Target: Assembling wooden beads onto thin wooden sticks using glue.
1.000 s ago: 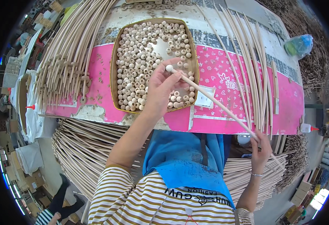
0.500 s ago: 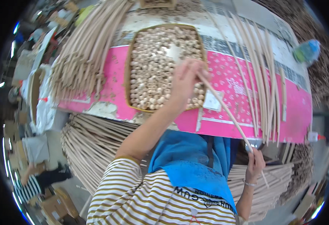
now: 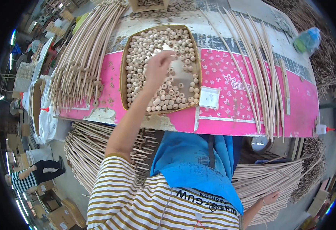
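Note:
A tan-rimmed tray (image 3: 124, 86) on the table holds many small round wooden beads (image 3: 137, 61), and its pale bottom shows in patches. Over its middle is my left hand (image 3: 158, 69), fingers bent together in a pinch; anything between the fingertips is too small to make out. Low at the right, my right hand (image 3: 269, 198) lies over a stack of thin wooden rods (image 3: 263, 178) below the table edge. Its fingers look stretched out along the rods, and no rod is lifted in it.
More rods (image 3: 265, 76) lie on the pink table cover (image 3: 225, 71), beside a small white square dish (image 3: 209, 97). A rod bundle with wooden rings (image 3: 85, 50) fills the left. A red-tipped bottle (image 3: 322, 129) and a bagged bottle (image 3: 306, 40) stand right. Another person (image 3: 28, 180) is far left.
The rod that stretched between both hands is out of them. My left hand has drawn slightly left over the beads, and my right hand has dropped lower onto the rod stack.

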Demonstrator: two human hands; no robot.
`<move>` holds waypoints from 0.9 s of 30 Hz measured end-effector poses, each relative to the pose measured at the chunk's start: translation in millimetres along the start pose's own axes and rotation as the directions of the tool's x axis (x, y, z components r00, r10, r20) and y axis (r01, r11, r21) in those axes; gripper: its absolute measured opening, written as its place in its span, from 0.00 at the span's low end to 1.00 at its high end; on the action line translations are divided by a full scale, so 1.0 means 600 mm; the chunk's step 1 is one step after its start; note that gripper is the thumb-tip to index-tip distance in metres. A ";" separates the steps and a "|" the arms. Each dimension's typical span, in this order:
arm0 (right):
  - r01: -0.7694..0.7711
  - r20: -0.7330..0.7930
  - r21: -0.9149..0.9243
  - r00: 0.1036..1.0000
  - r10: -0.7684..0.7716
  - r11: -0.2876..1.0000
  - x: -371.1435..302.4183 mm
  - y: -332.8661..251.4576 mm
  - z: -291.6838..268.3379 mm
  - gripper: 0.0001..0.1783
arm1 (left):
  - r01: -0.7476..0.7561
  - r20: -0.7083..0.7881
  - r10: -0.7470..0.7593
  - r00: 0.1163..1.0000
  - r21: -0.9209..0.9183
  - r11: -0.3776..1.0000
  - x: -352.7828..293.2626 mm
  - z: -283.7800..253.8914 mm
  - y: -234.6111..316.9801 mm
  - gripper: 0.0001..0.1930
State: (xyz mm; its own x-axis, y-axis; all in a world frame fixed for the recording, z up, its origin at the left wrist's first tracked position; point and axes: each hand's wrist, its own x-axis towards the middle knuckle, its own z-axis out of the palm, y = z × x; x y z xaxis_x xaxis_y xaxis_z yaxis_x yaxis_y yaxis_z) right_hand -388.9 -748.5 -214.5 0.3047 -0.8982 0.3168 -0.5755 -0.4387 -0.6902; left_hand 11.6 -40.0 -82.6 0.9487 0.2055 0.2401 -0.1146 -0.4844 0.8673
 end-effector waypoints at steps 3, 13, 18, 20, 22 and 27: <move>-0.210 -0.046 -0.334 0.977 0.207 0.919 -0.004 0.122 -0.017 0.23 | -0.076 0.103 0.059 0.993 0.168 0.983 0.008 -0.015 -0.001 0.14; 0.324 0.121 0.294 0.920 -0.372 0.899 0.024 -0.343 0.107 0.16 | -0.289 0.184 0.228 0.956 0.478 0.829 0.017 0.045 -0.045 0.09; 0.170 0.491 0.716 0.568 -0.661 0.677 -0.062 -0.523 0.242 0.20 | -0.329 0.330 0.210 0.920 0.364 0.871 -0.015 0.136 0.011 0.06; 0.745 0.483 0.280 0.436 -0.759 0.606 -0.021 -0.501 0.333 0.26 | -0.218 -0.050 0.213 0.976 -0.249 0.944 -0.063 0.174 0.018 0.07; 0.913 0.444 0.205 0.234 -0.865 0.353 -0.014 -0.521 0.423 0.20 | -0.029 0.043 0.043 0.998 -0.283 0.959 -0.102 0.133 0.038 0.06; 0.888 0.403 0.321 0.187 -0.896 0.330 0.057 -0.503 0.495 0.23 | -0.073 -0.076 0.041 0.996 -0.502 0.862 -0.150 0.067 0.011 0.10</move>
State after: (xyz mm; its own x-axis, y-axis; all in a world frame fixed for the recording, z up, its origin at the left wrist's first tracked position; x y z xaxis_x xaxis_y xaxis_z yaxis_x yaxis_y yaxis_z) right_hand 20.4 -638.3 -188.7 0.8784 0.2364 0.4154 0.3245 -0.9331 -0.1551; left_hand -62.8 -95.7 -116.1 0.9182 0.2495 0.3076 -0.3162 -0.0061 0.9487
